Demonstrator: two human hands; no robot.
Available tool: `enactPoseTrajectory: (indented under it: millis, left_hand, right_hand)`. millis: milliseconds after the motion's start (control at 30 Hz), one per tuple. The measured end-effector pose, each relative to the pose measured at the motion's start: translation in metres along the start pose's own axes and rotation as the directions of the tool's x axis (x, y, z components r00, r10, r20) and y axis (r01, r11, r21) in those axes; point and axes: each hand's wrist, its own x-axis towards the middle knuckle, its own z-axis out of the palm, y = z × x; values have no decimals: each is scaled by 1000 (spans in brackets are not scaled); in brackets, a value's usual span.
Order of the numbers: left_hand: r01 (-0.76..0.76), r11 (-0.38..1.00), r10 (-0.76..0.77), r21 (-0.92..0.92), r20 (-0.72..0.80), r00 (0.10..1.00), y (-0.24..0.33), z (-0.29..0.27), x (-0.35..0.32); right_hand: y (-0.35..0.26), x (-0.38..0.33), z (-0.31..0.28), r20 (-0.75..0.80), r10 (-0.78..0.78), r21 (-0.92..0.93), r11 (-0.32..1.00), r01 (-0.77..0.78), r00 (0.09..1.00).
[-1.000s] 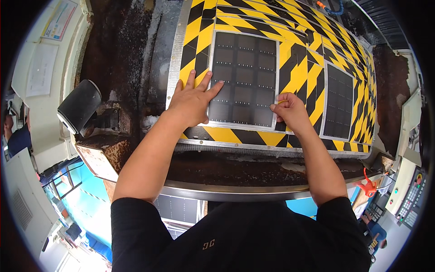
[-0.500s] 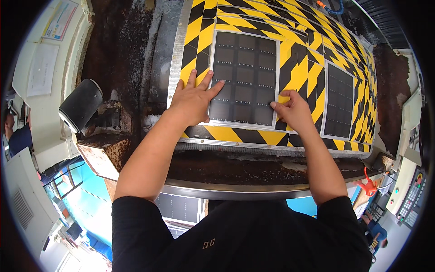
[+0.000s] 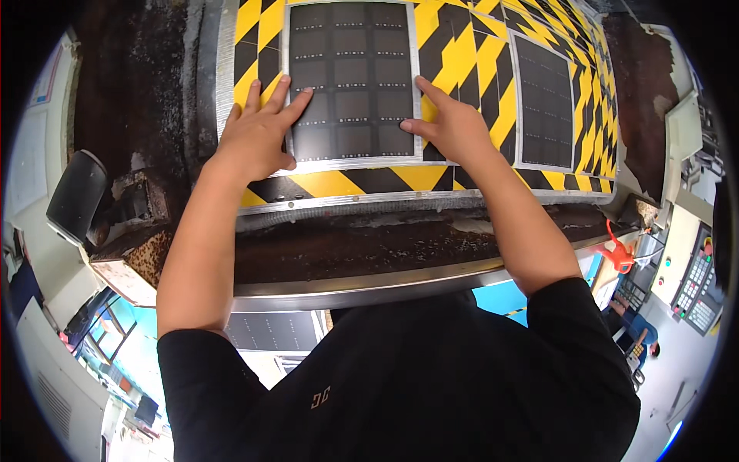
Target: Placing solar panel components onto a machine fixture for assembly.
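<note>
A dark grey gridded sheet with a pale border (image 3: 350, 77) lies flat on a surface striped in yellow and black (image 3: 462, 54). My left hand (image 3: 258, 135) rests flat on the sheet's lower left corner, fingers spread. My right hand (image 3: 454, 127) presses on its lower right edge, thumb and forefinger pointing left onto the sheet. Neither hand grips anything. A second grey gridded sheet (image 3: 545, 100) lies to the right on the same striped surface.
A dark, rusty metal ledge (image 3: 369, 246) with a bright steel front rim runs below the striped surface. A black cylinder (image 3: 73, 196) sits at the left. A control panel with buttons (image 3: 697, 269) and an orange object (image 3: 620, 254) stand at the right.
The view has moved closer to the striped surface. My right hand has opened from a curled hold at the sheet's corner to pressing flat on its edge. The left hand stays put.
</note>
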Motion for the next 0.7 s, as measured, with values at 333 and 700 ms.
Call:
enactPoseTrajectory:
  millis: [333,700]
  left_hand:
    - [-37,998,36,-50,-21,999,-9,0,-4]
    - [-21,999,13,-39,-192,981,-29,6,0]
  right_hand:
    - [0,0,4,-10,-5,-6,1000,5,1000]
    - [-7,-1,1,2,24,45,999,-24,1000]
